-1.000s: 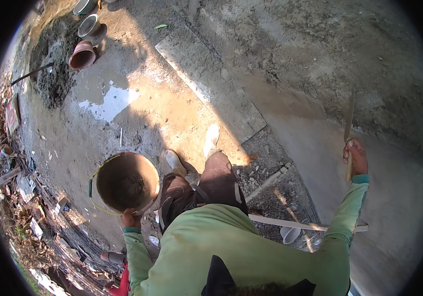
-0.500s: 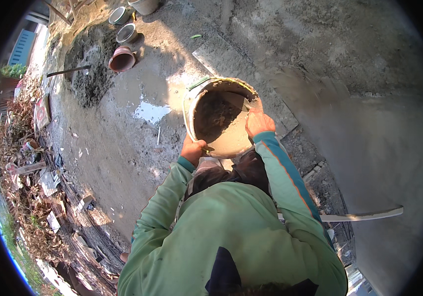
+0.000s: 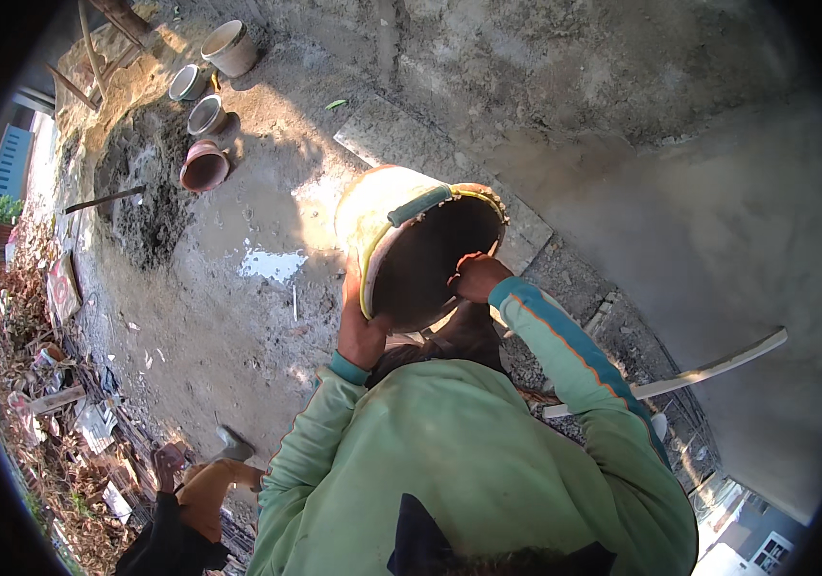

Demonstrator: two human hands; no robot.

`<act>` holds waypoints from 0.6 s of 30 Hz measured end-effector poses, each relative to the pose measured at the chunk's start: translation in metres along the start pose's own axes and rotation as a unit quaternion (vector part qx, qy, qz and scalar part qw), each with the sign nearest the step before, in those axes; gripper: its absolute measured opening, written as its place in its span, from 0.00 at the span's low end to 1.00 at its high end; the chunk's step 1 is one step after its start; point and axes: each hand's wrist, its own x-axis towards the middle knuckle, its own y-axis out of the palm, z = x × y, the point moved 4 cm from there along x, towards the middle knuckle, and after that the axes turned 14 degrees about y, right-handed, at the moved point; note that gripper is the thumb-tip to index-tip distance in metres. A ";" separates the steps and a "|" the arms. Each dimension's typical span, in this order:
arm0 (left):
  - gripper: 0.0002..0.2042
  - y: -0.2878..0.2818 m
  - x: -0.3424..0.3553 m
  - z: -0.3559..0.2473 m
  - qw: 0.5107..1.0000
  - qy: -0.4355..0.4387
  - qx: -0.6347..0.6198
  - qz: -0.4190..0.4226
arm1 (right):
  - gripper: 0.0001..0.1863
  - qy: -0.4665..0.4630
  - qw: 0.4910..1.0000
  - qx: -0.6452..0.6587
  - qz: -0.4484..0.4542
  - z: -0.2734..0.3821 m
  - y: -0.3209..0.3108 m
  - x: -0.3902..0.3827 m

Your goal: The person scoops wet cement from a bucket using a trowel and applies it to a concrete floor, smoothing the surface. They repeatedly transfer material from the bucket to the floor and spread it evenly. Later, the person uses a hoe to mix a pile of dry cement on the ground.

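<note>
My left hand (image 3: 361, 326) grips the side of a pale bucket (image 3: 377, 192) with a yellow-edged rim and a green-sleeved handle. The bucket is tilted, its dark open mouth turned toward me. My right hand (image 3: 474, 276) has reached into the mouth with curled fingers; what it holds is lost in the shadow inside, and the trowel seen earlier does not show. Both forearms are in green sleeves, over my dark-trousered legs.
Several pots and buckets (image 3: 205, 173), dark wet mortar (image 3: 147, 230) and a puddle (image 3: 267, 264) lie upper left. A flat slab (image 3: 526, 230) and long pale board (image 3: 679, 379) are right. Another person (image 3: 195, 518) is at lower left, beside debris (image 3: 75, 413).
The bucket rose from my left side to in front of me and now tilts further. My right hand moved from the right, trowel in it, into the bucket. Another person now shows at lower left.
</note>
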 end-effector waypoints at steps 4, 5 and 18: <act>0.47 0.014 0.015 0.009 0.988 -0.037 0.137 0.058 | 0.24 -0.048 0.997 0.064 -0.007 0.011 0.048 -0.004; 0.44 0.006 0.010 0.030 0.994 -0.066 0.090 0.015 | 0.25 0.020 0.960 0.246 0.130 0.024 0.033 -0.013; 0.21 0.016 -0.026 0.092 0.883 -0.265 -0.331 -0.199 | 0.25 0.055 0.978 0.172 0.103 -0.005 -0.046 -0.009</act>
